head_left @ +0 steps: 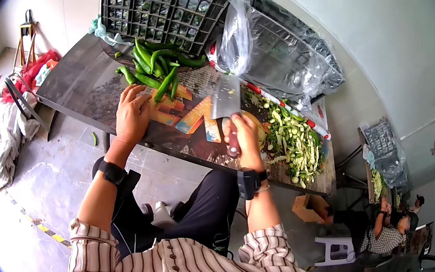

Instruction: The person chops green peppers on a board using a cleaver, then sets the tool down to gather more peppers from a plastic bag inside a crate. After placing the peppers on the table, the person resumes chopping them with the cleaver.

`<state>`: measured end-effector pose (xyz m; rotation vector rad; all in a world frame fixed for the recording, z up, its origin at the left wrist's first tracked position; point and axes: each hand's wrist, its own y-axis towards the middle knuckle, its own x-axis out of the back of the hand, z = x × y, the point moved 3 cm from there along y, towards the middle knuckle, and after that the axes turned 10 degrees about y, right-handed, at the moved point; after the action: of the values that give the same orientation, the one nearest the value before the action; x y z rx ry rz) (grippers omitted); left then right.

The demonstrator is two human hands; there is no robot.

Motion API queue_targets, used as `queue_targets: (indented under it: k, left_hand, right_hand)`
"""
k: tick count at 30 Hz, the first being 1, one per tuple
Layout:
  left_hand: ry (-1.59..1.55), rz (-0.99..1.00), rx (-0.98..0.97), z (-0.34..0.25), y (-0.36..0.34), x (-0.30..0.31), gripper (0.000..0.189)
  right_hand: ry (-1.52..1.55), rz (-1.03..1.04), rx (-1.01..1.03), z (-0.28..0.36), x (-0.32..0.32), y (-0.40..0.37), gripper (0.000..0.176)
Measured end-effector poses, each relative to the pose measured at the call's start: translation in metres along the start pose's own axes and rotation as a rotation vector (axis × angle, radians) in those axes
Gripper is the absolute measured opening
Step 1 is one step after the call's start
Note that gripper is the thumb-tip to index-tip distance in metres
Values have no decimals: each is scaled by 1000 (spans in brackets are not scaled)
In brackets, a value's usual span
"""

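Observation:
My right hand (244, 137) is wrapped around the dark handle of a cleaver (226, 98). The cleaver's broad blade points away from me over the table, its edge slightly blurred. Just in front of the near peppers, my left hand (133, 111) rests on the tabletop with fingers extended and nothing visible in them. Beyond it lies a heap of long green peppers (158, 61), several of them pointing toward me. Right of the cleaver spreads a pile of sliced green peppers (296, 152), with pale seeds and cut faces showing.
A black plastic crate (160, 11) stands behind the whole peppers. Beside it is a container lined with clear plastic (285, 51). A red-and-white roll (288, 108) lies across the table (78, 77). At right, another person (387, 235) sits near a white stool (336, 250).

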<state>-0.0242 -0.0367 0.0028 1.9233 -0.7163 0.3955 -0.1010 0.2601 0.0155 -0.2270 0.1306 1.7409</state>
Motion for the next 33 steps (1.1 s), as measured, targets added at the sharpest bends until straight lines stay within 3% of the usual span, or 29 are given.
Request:
queue_targets:
  k: [4,12,16,17,19,21,23,24,26,27,29,30,31,33]
  left_hand:
    - [-15,-11,-5,-3,1,2,19]
    - [-10,13,-11,1,0,0,18]
    - [20,18,-54,2,0,-1,17]
    - [26,32,-64,5,0,-3,17]
    - [25,47,-45,9,-2,-7,17]
    - [24,60,-43,11,-2,-8,17]
    - [24,63,-39,12,-3,-9,17]
    - [18,74,-35,9,-3,-7,17]
    - [20,92,-34,8,-3,-6,17]
    - [26,97,-30,9,-3,-7,18]
    - [35,108,-33,10,-3,-8,18]
    - [39,108,-30,11,-3,-9,18]
    - [41,107,-29,11,-3,-9,18]
    - [62,114,-38,16,-3,-12,18]
  right_hand:
    - [-27,-233,32,19,30,-28,14]
    - [-43,-265,122,38,82,-84,10]
    - [-224,-321,444,66,89,-129,8]
    - [-256,-371,614,64,102,-136,30]
    - [-437,-559,719,74,118,-153,54]
    - [-207,-477,584,74,146,-165,64]
    - [-284,-720,395,65,177,-182,63]
    - [-290,-721,397,60,195,-182,63]
    - [-1186,-812,661,59,207,-192,58]
    - [-1188,-819,655,57,211,-195,58]
    - [-1255,-952,330,56,224,-195,54]
    - [-1296,-954,280,52,233,-192,52]
    - [-1311,-928,366,42,247,-188,53]
    - [-1376,-914,348,20,260,-182,55]
